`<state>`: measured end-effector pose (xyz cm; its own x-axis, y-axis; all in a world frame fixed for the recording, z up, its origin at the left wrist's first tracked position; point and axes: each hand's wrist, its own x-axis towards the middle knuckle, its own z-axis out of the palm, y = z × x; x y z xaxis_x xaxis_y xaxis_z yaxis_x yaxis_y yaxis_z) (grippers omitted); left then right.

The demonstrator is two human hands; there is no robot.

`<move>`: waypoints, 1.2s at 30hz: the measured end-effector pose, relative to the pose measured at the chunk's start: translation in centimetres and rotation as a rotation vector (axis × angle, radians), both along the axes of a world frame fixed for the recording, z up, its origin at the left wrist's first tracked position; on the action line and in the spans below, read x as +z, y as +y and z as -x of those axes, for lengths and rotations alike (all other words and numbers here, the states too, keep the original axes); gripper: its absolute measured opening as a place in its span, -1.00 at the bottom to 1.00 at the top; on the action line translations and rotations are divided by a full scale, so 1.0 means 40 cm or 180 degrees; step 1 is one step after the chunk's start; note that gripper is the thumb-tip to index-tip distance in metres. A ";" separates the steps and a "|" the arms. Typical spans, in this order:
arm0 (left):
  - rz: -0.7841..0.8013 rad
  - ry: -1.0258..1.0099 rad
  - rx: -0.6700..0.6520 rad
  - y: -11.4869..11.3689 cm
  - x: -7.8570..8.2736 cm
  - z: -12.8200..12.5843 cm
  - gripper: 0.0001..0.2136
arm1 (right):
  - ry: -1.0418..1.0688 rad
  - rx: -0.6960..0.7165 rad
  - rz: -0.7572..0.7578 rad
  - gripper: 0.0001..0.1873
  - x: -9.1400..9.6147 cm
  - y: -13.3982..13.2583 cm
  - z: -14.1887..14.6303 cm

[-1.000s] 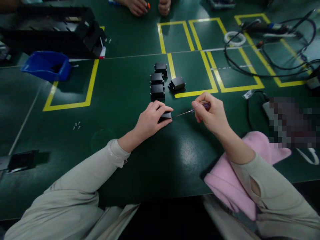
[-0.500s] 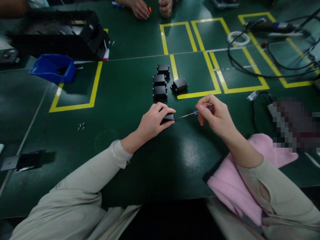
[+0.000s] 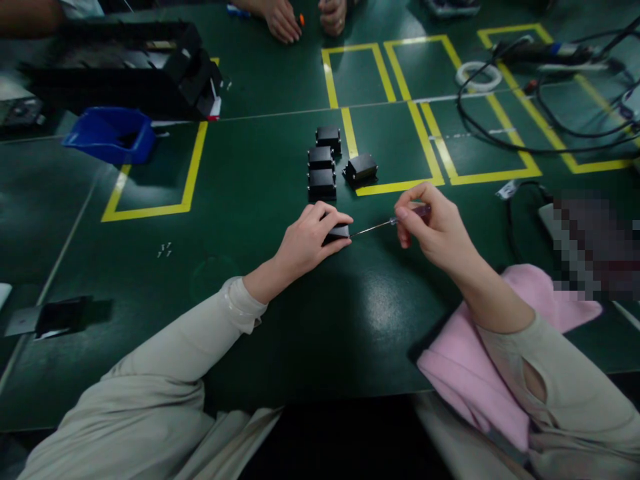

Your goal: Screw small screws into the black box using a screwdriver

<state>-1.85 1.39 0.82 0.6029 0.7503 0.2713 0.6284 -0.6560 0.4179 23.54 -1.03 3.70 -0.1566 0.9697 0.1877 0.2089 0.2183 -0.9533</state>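
My left hand (image 3: 315,235) is closed around a small black box (image 3: 339,231) on the green table, its thumb and fingers covering most of it. A screwdriver (image 3: 419,212) with a purplish clear handle is pinched in my right hand (image 3: 434,223). Its thin shaft slants down to the left, and the tip meets the right end of the held box. Just beyond my left hand, several similar black boxes (image 3: 321,181) stand in a column. Another black box (image 3: 361,168) sits apart to their right, turned at an angle.
Several small screws (image 3: 165,250) lie at the left. A blue bin (image 3: 113,135) stands before a large black case (image 3: 125,67). A pink cloth (image 3: 460,373) lies under my right forearm. Cables (image 3: 463,113) loop at the right. Another person's hands (image 3: 283,21) rest at the far edge.
Both hands keep nearly the same pose, with the screwdriver tip still at the box. The whole view has shifted slightly. Nothing has been picked up or let go.
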 end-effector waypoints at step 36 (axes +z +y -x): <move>-0.0073 0.0057 -0.0012 0.000 0.001 0.000 -0.70 | 0.0035 0.0060 0.0093 -0.81 0.004 0.000 -0.002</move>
<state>-1.85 1.39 0.85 0.6106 0.7417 0.2775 0.6332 -0.6677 0.3915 23.63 -1.04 3.88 -0.1730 0.9717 0.1611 0.1944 0.1940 -0.9615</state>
